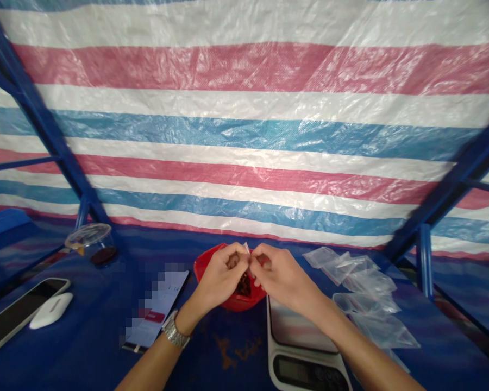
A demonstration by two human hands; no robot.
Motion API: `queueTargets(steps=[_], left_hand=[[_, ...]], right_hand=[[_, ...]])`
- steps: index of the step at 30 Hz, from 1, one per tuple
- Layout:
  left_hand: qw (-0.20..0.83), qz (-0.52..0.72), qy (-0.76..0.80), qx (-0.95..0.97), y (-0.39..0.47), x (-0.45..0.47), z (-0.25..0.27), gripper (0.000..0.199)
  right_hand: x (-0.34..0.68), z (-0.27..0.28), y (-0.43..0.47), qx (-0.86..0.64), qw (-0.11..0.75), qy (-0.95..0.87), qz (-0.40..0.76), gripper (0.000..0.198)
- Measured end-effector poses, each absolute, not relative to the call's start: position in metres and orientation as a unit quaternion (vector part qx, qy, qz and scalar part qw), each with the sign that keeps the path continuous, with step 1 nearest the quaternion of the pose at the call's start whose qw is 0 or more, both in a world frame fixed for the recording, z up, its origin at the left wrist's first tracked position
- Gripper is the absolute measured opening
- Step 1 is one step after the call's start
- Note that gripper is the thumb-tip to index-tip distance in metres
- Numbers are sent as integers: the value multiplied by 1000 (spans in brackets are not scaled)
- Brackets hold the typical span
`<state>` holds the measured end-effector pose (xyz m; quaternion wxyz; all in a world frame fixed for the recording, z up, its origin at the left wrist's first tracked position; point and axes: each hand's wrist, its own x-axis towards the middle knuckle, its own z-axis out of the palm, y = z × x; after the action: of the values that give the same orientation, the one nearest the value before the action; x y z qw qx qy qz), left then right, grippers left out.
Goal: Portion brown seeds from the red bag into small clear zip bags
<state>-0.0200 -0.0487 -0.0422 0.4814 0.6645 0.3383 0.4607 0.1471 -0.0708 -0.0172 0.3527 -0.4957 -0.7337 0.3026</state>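
Note:
My left hand point(224, 274) and my right hand point(279, 274) meet over a red plastic bag point(236, 304). Both are closed, thumbs and fingers pinching the upper edge of a small clear plastic bag point(246, 248), of which only a pale tip shows between them. Dark brown pieces point(243, 287) appear just below my fingertips; whether they lie in the clear bag or in the red one I cannot tell. Under my right forearm is a digital scale point(309, 328) with a steel plate and a grey display.
Several clear zip bags point(361, 279) lie right of the scale. Left are a phone with a lit screen point(157, 312), a dark phone point(24, 307), a white earbud case point(52, 310) and a lidded clear tub point(93, 244). Brown crumbs point(228, 350) dot the blue table point(93, 347).

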Motion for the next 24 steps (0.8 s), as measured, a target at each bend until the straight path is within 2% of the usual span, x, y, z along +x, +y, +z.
queueTargets(steps=[3,8,12,15,18,22,24], left_hand=[[463,461,342,675,-48,-19,-46,28],[436,465,386,667,-49,-18,-42,25],[423,463,410,662,-50,-17,-39,22],[446,493,395,634,-48,-18,-39,22],[486,538,374,578,-42,-22,-42,23],[527,548,375,530,-35,-28,-45,25],[530,531,387,536,-32,-31,-45,26]], right_hand=[[144,-15,-72,-510,335,-749,256,16],[144,-10,-72,-561,356,-733,146,17],[150,-7,-67,-609,335,-708,120,15],[154,-13,-61,-568,379,-709,178,17],[155,-25,-54,-509,425,-693,283,33],[159,-38,-44,-488,405,-628,452,42],[162,-43,-38,-485,407,-603,485,44]])
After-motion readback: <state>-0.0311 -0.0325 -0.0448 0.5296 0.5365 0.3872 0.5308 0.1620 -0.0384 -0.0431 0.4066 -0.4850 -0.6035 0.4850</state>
